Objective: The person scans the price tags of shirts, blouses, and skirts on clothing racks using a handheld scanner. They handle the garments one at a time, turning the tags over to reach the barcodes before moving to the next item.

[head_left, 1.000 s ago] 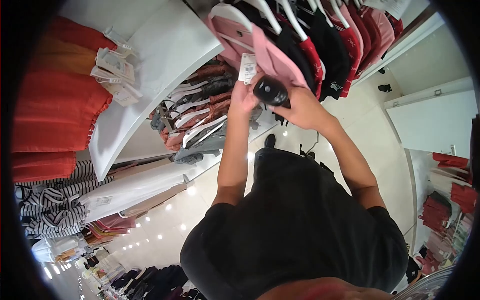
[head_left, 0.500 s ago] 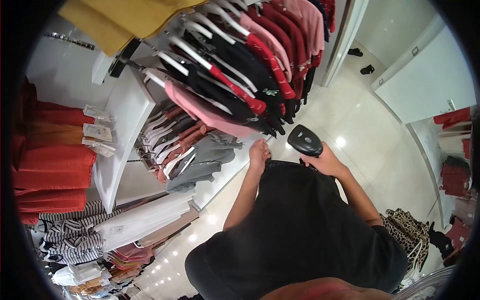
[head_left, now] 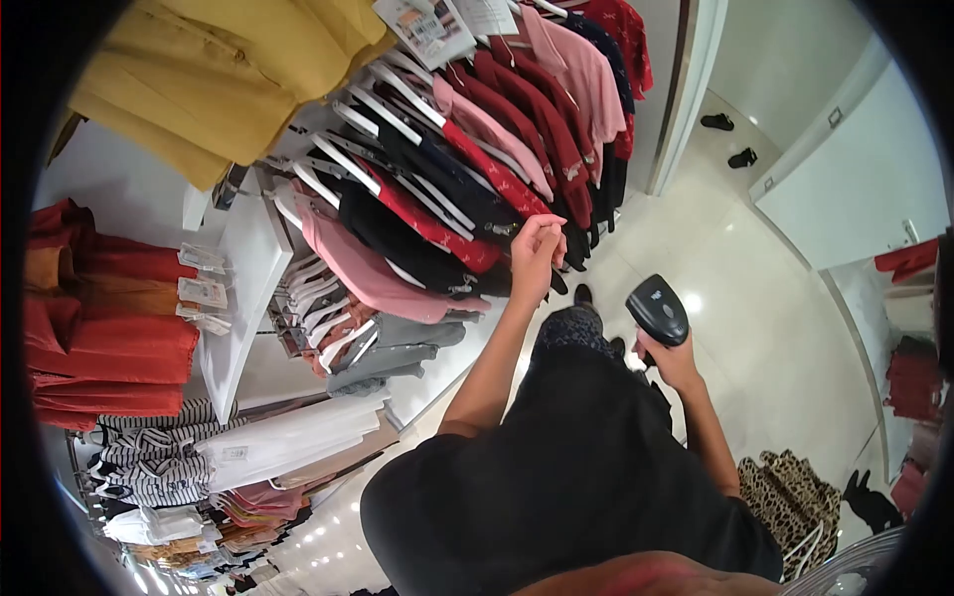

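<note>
My right hand (head_left: pixel 674 360) is wrapped round the handle of a black handheld scanner (head_left: pixel 658 310), whose rounded head points up and away from me over the pale floor. Raised in front of the hanging clothes, my left hand (head_left: pixel 538 254) has its fingers curled together; whether anything small is between them cannot be made out. Closest to it are a red patterned garment (head_left: pixel 502 177) and black garments (head_left: pixel 427 233) on white hangers. Pink tops (head_left: pixel 368 268) hang on the same rack, to the left of my left hand.
Mustard garments (head_left: pixel 214 74) with paper tags (head_left: pixel 427 28) hang at the upper left. Red garments (head_left: pixel 109 338) hang beside a white shelf (head_left: pixel 238 298). A leopard-print garment (head_left: pixel 790 497) lies at the lower right. Dark shoes (head_left: pixel 741 158) lie near a white door (head_left: pixel 845 169).
My left hand has risen toward the hanging clothes. My right hand, still round the scanner, has moved slightly right and down. The view has shifted, showing more mustard cloth, tags and my feet.
</note>
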A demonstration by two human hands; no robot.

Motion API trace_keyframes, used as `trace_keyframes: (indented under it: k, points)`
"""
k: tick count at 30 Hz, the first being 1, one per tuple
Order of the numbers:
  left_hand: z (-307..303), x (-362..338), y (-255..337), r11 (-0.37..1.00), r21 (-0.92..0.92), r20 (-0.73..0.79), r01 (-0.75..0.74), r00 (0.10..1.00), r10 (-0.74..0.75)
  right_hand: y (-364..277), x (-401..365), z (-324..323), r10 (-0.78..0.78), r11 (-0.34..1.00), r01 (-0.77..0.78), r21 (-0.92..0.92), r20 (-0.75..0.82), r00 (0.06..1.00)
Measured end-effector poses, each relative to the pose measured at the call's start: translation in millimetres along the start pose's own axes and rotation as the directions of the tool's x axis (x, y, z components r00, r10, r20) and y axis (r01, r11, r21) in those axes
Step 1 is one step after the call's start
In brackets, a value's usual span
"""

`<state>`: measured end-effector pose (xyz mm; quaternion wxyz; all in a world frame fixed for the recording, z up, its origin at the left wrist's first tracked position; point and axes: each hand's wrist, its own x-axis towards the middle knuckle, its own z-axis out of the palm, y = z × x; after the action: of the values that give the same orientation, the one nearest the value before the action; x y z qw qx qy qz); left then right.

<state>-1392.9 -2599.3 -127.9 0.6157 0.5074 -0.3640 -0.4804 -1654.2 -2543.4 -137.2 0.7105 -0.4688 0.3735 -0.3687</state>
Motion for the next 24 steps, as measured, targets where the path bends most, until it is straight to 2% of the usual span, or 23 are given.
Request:
trace_keyframes:
  k: [3, 4, 6, 8, 9, 10, 12, 14, 15, 16, 17, 18, 19, 20, 22, 24]
  points:
    - [0.3, 25.7, 34.1, 0.965, 0.06, -0.005, -0.256, 0.967, 0.256, -7.5, 17.3, -8.0, -0.006, 0.999, 0.008, 0.035, -0.034, 0.999]
    - [0.6, 35.6, 46.1, 0.962, -0.031, 0.015, -0.27, 0.962, 0.271, -10.4, 23.7, -10.3, 0.016, 0.998, -0.012, 0.068, -0.068, 0.998]
    - [3.9, 60.1, 66.4, 0.923, -0.015, 0.074, -0.385, 0.92, 0.385, -15.9, 41.6, -17.1, 0.021, 1.0, -0.02, 0.007, -0.087, 0.996]
    - [20.3, 75.8, 90.2, 0.848, -0.006, 0.003, -0.529, 0.848, 0.529, -32.7, 63.3, -18.6, -0.01, 1.0, 0.009, -0.008, -0.057, 0.998]
    - [20.8, 83.7, 97.7, 0.84, -0.02, -0.018, -0.542, 0.84, 0.542, -43.8, 74.6, -18.1, -0.008, 1.0, 0.008, 0.0, -0.023, 1.0]
    - [25.0, 92.4, 102.0, 0.813, -0.032, -0.119, -0.581, 0.81, 0.574, -56.8, 89.0, -14.4, -0.041, 0.999, 0.041, 0.0, 0.021, 0.999]
    - [26.5, 104.7, 114.9, 0.781, -0.044, -0.239, -0.623, 0.766, 0.597, -71.4, 122.8, -14.2, -0.004, 0.993, 0.017, -0.113, 0.115, 0.993]
    - [18.4, 115.9, 121.3, 0.725, -0.141, -0.229, -0.674, 0.735, 0.638, -103.7, 155.7, 2.9, 0.045, 0.966, 0.006, -0.26, 0.189, 0.981]
    - [17.0, 118.9, 127.1, 0.722, -0.122, -0.237, -0.681, 0.727, 0.645, -115.8, 170.4, 12.2, -0.065, 0.931, 0.149, -0.333, 0.251, 0.966]
    - [16.2, 120.9, 130.6, 0.719, -0.101, -0.243, -0.688, 0.718, 0.653, -128.1, 185.2, 23.1, -0.167, 0.873, 0.291, -0.39, 0.322, 0.932]
    - [15.1, 124.0, 129.8, 0.71, -0.13, -0.25, -0.692, 0.715, 0.652, -153.6, 202.2, 42.5, -0.376, 0.692, 0.584, -0.424, 0.479, 0.793]
    - [16.8, 127.0, 132.4, 0.715, -0.118, -0.263, -0.69, 0.716, 0.647, -172.5, 217.1, 58.6, -0.513, 0.436, 0.809, -0.394, 0.63, 0.583]
    - [14.7, 128.0, 132.0, 0.723, -0.112, -0.268, -0.681, 0.722, 0.638, -173.2, 227.5, 64.1, -0.552, 0.3, 0.856, -0.422, 0.654, 0.516]
    - [12.3, 128.6, 130.8, 0.735, -0.102, -0.273, -0.67, 0.729, 0.627, -174.6, 239.0, 69.7, -0.557, 0.301, 0.858, -0.417, 0.653, 0.513]
    - [9.2, 129.8, 124.1, 0.754, -0.094, -0.313, -0.65, 0.738, 0.598, -178.3, 255.3, 82.2, -0.594, 0.278, 0.903, -0.327, 0.68, 0.429]
    - [5.1, 126.5, 124.9, 0.742, 0.027, -0.322, -0.67, 0.697, 0.641, -180.4, 257.1, 88.2, -0.63, 0.333, 0.898, -0.289, 0.64, 0.44]
